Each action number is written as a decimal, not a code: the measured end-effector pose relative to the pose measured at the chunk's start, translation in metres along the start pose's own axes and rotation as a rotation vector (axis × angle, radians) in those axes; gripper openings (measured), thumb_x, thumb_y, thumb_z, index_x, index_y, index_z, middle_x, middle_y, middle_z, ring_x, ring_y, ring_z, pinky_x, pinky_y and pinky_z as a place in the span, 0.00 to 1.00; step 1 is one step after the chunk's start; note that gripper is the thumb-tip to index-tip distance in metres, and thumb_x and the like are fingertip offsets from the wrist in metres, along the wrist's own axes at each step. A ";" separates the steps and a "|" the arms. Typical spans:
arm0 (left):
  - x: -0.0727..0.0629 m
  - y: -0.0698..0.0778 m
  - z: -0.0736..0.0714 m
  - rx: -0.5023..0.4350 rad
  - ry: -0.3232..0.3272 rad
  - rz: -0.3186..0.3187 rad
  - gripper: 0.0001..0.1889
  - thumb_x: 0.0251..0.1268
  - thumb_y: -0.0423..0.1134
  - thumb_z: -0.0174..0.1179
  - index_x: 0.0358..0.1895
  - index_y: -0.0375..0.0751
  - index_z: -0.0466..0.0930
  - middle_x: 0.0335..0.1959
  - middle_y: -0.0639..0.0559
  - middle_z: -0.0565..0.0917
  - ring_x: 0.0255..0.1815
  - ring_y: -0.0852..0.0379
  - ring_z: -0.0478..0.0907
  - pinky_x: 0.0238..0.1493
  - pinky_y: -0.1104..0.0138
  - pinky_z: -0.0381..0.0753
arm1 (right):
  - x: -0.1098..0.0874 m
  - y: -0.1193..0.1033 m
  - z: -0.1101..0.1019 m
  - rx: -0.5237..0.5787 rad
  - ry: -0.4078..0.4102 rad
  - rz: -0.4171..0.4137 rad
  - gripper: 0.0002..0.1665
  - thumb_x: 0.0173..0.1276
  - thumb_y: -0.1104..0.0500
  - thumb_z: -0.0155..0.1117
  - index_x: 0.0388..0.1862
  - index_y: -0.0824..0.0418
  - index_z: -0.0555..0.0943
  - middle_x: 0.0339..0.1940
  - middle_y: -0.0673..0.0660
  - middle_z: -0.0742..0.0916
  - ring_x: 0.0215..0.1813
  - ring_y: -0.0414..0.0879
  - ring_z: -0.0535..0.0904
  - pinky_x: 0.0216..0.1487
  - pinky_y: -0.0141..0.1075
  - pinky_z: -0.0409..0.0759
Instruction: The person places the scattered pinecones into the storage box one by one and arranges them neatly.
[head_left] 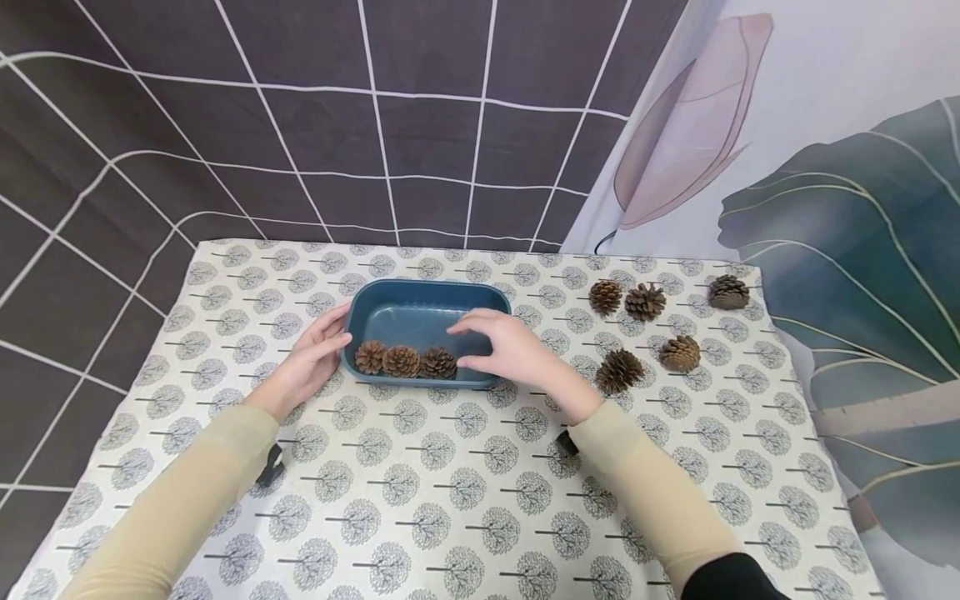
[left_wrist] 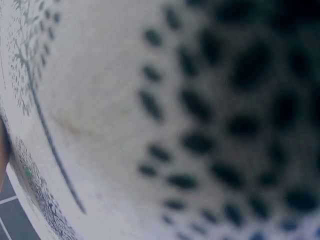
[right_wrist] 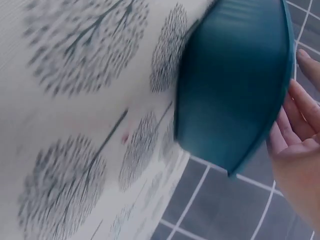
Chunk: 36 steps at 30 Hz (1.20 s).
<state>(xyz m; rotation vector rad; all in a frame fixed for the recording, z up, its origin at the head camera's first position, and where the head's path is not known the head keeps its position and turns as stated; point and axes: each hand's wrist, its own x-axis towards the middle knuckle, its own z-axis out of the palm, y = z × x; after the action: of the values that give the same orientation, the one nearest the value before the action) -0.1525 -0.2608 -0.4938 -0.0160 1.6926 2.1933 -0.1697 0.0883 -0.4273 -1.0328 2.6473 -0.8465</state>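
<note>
A dark teal rectangular bin [head_left: 420, 384] stands on the cloth-covered table. Three brown pine cones lie in a row along its near wall: a left one [head_left: 370, 357], a middle one [head_left: 401, 362] and a right one [head_left: 438, 362]. My left hand [head_left: 311, 360] rests against the bin's left end, its fingers fairly straight along the outside. Over the right end reaches my right hand [head_left: 510, 346], thumb and fingers spread apart, with the thumb tip close to the right cone. In the right wrist view, the right hand [right_wrist: 300, 120] is beside the bin's rim [right_wrist: 289, 65].
Several more pine cones lie right of the bin, among them a near one [head_left: 619, 371], a lighter one [head_left: 680, 354] and a far right one [head_left: 729, 292]. A tree-print cloth [head_left: 420, 517] covers the table. Dark grid-patterned fabric [head_left: 315, 125] hangs behind it.
</note>
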 end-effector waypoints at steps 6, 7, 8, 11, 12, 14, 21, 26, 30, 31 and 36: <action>0.000 0.001 0.000 -0.007 -0.002 0.000 0.34 0.81 0.28 0.50 0.85 0.46 0.54 0.90 0.44 0.45 0.83 0.65 0.59 0.92 0.59 0.44 | -0.020 0.006 -0.016 0.050 0.078 0.015 0.29 0.67 0.58 0.77 0.65 0.63 0.83 0.68 0.63 0.86 0.66 0.60 0.84 0.81 0.56 0.74; 0.000 0.001 0.000 -0.008 -0.002 0.002 0.34 0.81 0.28 0.50 0.85 0.46 0.54 0.90 0.44 0.45 0.82 0.66 0.60 0.92 0.59 0.44 | -0.024 0.007 -0.019 0.056 0.090 0.022 0.29 0.67 0.59 0.77 0.65 0.63 0.83 0.67 0.63 0.86 0.66 0.60 0.83 0.81 0.56 0.74; 0.000 0.000 0.000 -0.008 -0.001 0.002 0.34 0.81 0.28 0.51 0.85 0.46 0.54 0.90 0.44 0.45 0.82 0.67 0.61 0.92 0.59 0.44 | -0.028 0.008 -0.021 0.054 0.101 0.029 0.29 0.67 0.58 0.77 0.65 0.63 0.83 0.67 0.63 0.86 0.66 0.60 0.83 0.80 0.57 0.74; 0.000 0.000 0.000 -0.009 -0.003 0.004 0.34 0.81 0.28 0.51 0.85 0.46 0.54 0.90 0.44 0.46 0.78 0.71 0.64 0.92 0.59 0.44 | -0.039 0.012 -0.027 0.060 0.124 0.060 0.29 0.66 0.58 0.77 0.66 0.63 0.83 0.68 0.63 0.86 0.67 0.60 0.83 0.80 0.59 0.73; 0.000 0.000 0.000 -0.009 -0.003 0.004 0.34 0.81 0.28 0.51 0.85 0.46 0.54 0.90 0.44 0.46 0.77 0.72 0.65 0.92 0.59 0.44 | -0.042 0.014 -0.028 0.063 0.132 0.071 0.29 0.66 0.58 0.77 0.66 0.62 0.83 0.68 0.63 0.86 0.72 0.61 0.79 0.80 0.60 0.73; 0.001 0.000 0.000 -0.010 -0.001 0.002 0.34 0.81 0.28 0.51 0.85 0.46 0.55 0.90 0.45 0.46 0.74 0.75 0.66 0.92 0.60 0.44 | -0.050 0.017 -0.031 0.060 0.145 0.083 0.29 0.67 0.58 0.77 0.66 0.62 0.83 0.69 0.64 0.85 0.73 0.62 0.79 0.80 0.61 0.73; 0.001 0.000 0.001 -0.005 -0.004 0.003 0.34 0.81 0.28 0.51 0.85 0.45 0.53 0.90 0.44 0.46 0.76 0.72 0.65 0.91 0.60 0.45 | -0.077 0.031 -0.039 0.023 0.199 0.110 0.29 0.66 0.60 0.78 0.65 0.64 0.83 0.68 0.65 0.85 0.71 0.63 0.80 0.79 0.61 0.74; 0.000 0.000 0.001 0.009 -0.007 -0.009 0.35 0.81 0.28 0.50 0.86 0.44 0.50 0.90 0.44 0.44 0.88 0.59 0.52 0.92 0.59 0.43 | -0.096 0.040 -0.042 0.000 0.232 0.130 0.29 0.65 0.62 0.79 0.64 0.64 0.83 0.66 0.64 0.87 0.70 0.62 0.81 0.78 0.61 0.74; 0.000 0.000 0.001 0.008 -0.008 -0.014 0.36 0.81 0.28 0.49 0.86 0.43 0.48 0.90 0.44 0.43 0.90 0.55 0.47 0.92 0.58 0.42 | -0.111 0.048 -0.044 -0.037 0.242 0.140 0.29 0.64 0.62 0.79 0.64 0.64 0.83 0.66 0.64 0.87 0.69 0.63 0.81 0.77 0.62 0.75; 0.000 0.000 0.001 0.006 -0.008 -0.016 0.36 0.81 0.28 0.49 0.86 0.42 0.48 0.90 0.44 0.43 0.90 0.55 0.47 0.92 0.58 0.42 | -0.114 0.050 -0.044 -0.049 0.241 0.144 0.29 0.64 0.62 0.79 0.64 0.65 0.83 0.66 0.65 0.87 0.69 0.64 0.81 0.77 0.62 0.74; 0.000 0.001 0.000 0.004 -0.002 -0.018 0.35 0.82 0.28 0.49 0.86 0.44 0.50 0.90 0.45 0.44 0.89 0.56 0.48 0.92 0.57 0.42 | -0.129 0.057 -0.046 -0.091 0.232 0.164 0.30 0.62 0.63 0.80 0.63 0.64 0.83 0.66 0.66 0.86 0.70 0.65 0.80 0.77 0.64 0.73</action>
<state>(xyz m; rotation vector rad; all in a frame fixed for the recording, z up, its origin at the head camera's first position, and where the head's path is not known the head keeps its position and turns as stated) -0.1528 -0.2610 -0.4930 -0.0278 1.6892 2.1767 -0.1223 0.2288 -0.4270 -0.7626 2.9398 -0.8654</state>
